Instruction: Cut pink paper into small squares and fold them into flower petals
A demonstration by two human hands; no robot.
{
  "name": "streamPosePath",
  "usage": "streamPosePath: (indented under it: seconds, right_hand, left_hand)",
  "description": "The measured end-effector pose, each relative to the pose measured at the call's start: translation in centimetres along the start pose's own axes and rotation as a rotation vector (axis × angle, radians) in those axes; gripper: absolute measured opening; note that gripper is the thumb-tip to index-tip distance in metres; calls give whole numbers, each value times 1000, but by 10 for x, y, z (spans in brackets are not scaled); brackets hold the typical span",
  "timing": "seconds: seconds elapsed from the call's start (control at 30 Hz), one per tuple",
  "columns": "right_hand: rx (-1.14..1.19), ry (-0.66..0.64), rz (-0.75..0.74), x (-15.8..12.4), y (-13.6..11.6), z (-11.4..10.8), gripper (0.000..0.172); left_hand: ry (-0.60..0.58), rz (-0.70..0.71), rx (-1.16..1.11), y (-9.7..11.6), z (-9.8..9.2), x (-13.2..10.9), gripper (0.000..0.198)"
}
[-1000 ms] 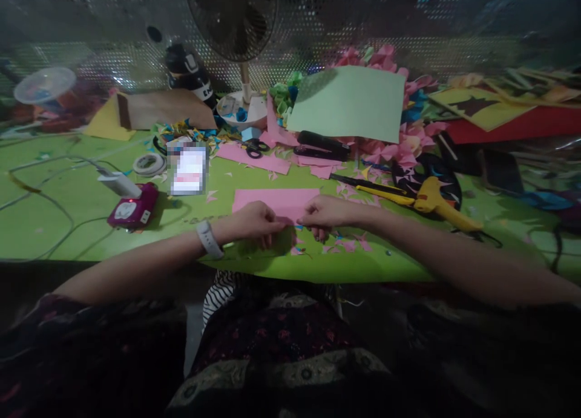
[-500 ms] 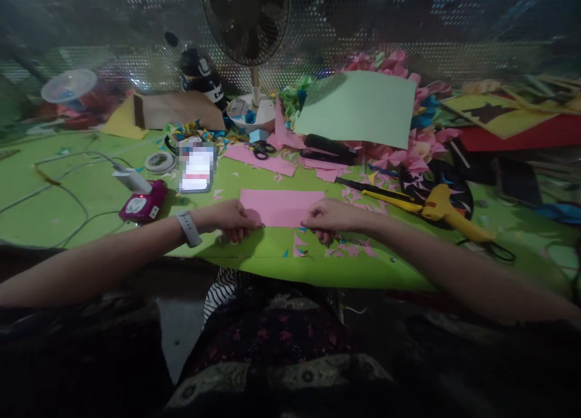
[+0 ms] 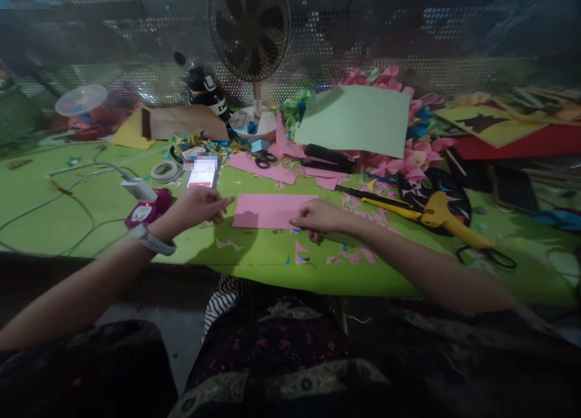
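A folded pink paper sheet [image 3: 267, 209] lies flat on the green table [image 3: 54, 218] in front of me. My right hand [image 3: 318, 217] is closed on the sheet's near right edge, pinching it against the table. My left hand [image 3: 200, 203] hovers just left of the sheet, off the paper, fingers loosely extended toward it and holding nothing. A white watch sits on my left wrist. Small pink paper scraps [image 3: 349, 256] lie near the table's front edge.
A phone [image 3: 202, 175], a magenta device [image 3: 147, 211] with a white cable, a tape roll [image 3: 166, 171], scissors [image 3: 262, 159], a yellow glue gun [image 3: 442, 215], a black stapler [image 3: 327, 158], a pale green sheet [image 3: 356, 118], pink paper flowers [image 3: 408, 152] and a fan [image 3: 249, 37] crowd the table.
My left hand has let go of the pink sheet's left edge and moved left, away from it. The right hand keeps its hold on the sheet.
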State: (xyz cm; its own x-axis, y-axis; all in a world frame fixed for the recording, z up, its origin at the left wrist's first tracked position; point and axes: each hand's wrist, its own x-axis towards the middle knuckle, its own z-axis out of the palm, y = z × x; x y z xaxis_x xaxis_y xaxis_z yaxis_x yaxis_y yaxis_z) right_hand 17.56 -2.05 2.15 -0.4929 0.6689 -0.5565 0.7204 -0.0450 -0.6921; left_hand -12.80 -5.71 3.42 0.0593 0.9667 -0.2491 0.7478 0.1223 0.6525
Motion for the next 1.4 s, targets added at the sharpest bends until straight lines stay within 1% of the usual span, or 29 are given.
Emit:
streamPosePath:
  seconds: [0.07, 0.1, 0.17, 0.2, 0.23, 0.3, 0.33, 0.37, 0.4, 0.47, 0.5, 0.53, 0.57, 0.63, 0.73, 0.87, 0.93, 1.0, 1.1, 1.2, 1.3, 1.4]
  right_hand:
    - [-36, 31, -46, 13, -4, 2, 27]
    - [-66, 41, -75, 19, -6, 3, 27]
    - [-107, 40, -143, 26, -10, 4, 27]
    - [-110, 27, -180, 27, -11, 3, 26]
    - [-108, 14, -224, 26, -11, 1, 25]
    - [-147, 24, -324, 15, -4, -8, 23]
    - [-195, 60, -375, 6, 2, -15, 23]
    - [-288, 139, -401, -5, 11, -23, 23]
    - [-371, 248, -386, -17, 22, -33, 22]
    - [-494, 476, -308, -39, 49, -53, 18]
    - [-566, 574, -266, -48, 64, -62, 19]
    - [-641, 638, -219, -55, 78, -70, 23]
    - [-707, 676, -166, -59, 91, -76, 26]
    - [-767, 654, -118, -60, 112, -85, 22]
    - [-781, 691, -135, -54, 126, -89, 21]
    - [-686, 753, -195, -53, 122, -87, 28]
    - [-627, 797, -220, -55, 118, -83, 30]
    - [-591, 814, -251, -55, 114, -76, 32]
    - [-568, 764, -316, -48, 107, -66, 33]
    - [-564, 673, -316, -38, 102, -59, 34]
    - [-575, 628, -290, -33, 101, -58, 37]
    - [-583, 585, -324, -35, 103, -59, 33]
  left_hand:
    - [117, 186, 58, 8, 13, 6, 42]
    - [155, 275, 105, 12, 22, 11, 40]
    - [149, 464, 183, 18, 41, 23, 41]
    - [121, 544, 242, 20, 50, 30, 43]
    - [84, 585, 307, 22, 60, 36, 49]
    - [38, 572, 405, 23, 75, 47, 59]
    - [13, 564, 449, 24, 81, 50, 65]
    - [-9, 561, 485, 23, 85, 52, 69]
    - [-31, 560, 516, 23, 88, 53, 72]
    - [-61, 563, 558, 23, 89, 53, 75]
    - [-68, 563, 570, 22, 89, 52, 77]
    - [-73, 562, 579, 23, 88, 52, 77]
    - [-76, 559, 584, 23, 87, 51, 78]
    - [-75, 549, 587, 23, 86, 51, 78]
    - [-70, 541, 591, 24, 86, 52, 79]
    - [-53, 556, 595, 23, 88, 52, 80]
    - [-44, 560, 590, 22, 89, 52, 81]
    - [-37, 565, 590, 21, 89, 52, 81]
    - [-34, 568, 604, 21, 90, 52, 81]
    - [-35, 565, 611, 21, 90, 52, 80]
    - [-33, 566, 612, 22, 90, 51, 81]
    - [-31, 577, 611, 22, 90, 51, 78]
